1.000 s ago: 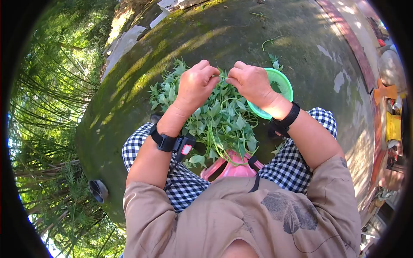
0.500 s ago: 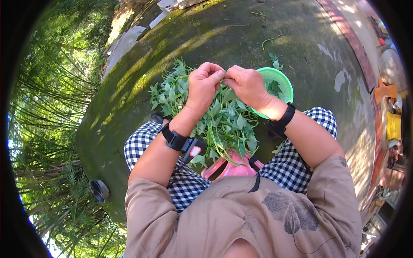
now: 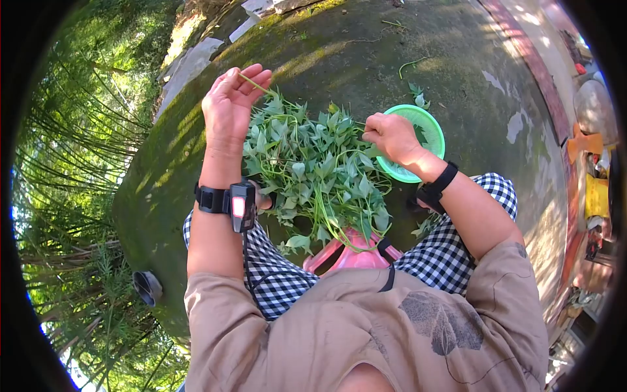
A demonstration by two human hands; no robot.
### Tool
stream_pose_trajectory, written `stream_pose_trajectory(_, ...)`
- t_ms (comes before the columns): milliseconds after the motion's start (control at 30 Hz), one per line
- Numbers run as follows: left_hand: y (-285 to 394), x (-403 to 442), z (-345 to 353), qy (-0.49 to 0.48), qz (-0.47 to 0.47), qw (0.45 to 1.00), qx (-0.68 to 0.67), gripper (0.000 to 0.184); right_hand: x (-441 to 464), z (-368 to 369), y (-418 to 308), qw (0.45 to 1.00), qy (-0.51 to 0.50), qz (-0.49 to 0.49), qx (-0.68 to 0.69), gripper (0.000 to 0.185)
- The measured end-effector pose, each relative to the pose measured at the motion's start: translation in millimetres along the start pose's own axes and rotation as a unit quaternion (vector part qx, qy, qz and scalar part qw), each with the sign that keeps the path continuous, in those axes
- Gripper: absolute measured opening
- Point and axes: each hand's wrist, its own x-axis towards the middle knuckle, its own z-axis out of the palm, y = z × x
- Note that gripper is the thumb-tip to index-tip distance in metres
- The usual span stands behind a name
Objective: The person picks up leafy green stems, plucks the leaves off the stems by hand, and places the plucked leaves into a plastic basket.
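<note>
My left hand (image 3: 235, 101) is raised at the upper left of the leaf pile, palm turned up. Between its thumb and fingers is a thin green vine stem (image 3: 253, 83), its far end reaching toward the leaves. My right hand (image 3: 396, 138) is closed in a pinch beside the green plastic basket (image 3: 441, 134), partly covering its near left rim. A thin stem end shows at the right fingertips, with a leaf below; the rest of that sprig is hidden. The heap of leafy green vines (image 3: 320, 153) lies between my hands.
Several long stems hang over a pink plastic stool (image 3: 356, 251) between my knees. Loose leaves (image 3: 419, 97) lie on the mossy ground behind the basket. A dark pot (image 3: 148, 288) stands at the left, near bushes. Assorted items line the right edge.
My hands were together above the pile and have parted. The left swung left with the stem and turned palm up; the right moved slightly right and down toward the basket.
</note>
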Motion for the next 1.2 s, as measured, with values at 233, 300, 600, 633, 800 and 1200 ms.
stream_pose_trajectory(233,-49.9,-34.7,30.4,-0.058,-0.176,0.962,0.201,0.016,-9.6,0.0,10.1,0.996,0.016,-0.018,0.082,0.013)
stream_pose_trajectory(300,-72.6,-52.1,49.3,-0.093,-0.183,0.932,0.299,0.020,-8.8,-0.5,4.3,0.995,0.024,-0.026,0.092,0.013)
stream_pose_trajectory(600,-102.1,-54.0,56.5,-0.191,-0.192,0.900,0.340,0.010,-3.9,-6.2,-10.4,0.982,0.033,-0.050,0.179,0.013)
stream_pose_trajectory(633,-104.5,-53.8,56.5,-0.196,-0.188,0.899,0.344,0.010,-4.3,-7.6,-12.2,0.977,0.030,-0.026,0.208,0.013)
stream_pose_trajectory(800,-110.7,-54.8,57.3,-0.217,-0.195,0.894,0.339,0.009,-9.3,-13.7,-16.9,0.966,0.021,0.028,0.257,0.013)
stream_pose_trajectory(1200,-124.9,-51.1,39.2,-0.151,-0.230,0.892,0.358,0.009,-7.8,-46.2,5.3,0.865,0.107,0.160,0.463,0.004)
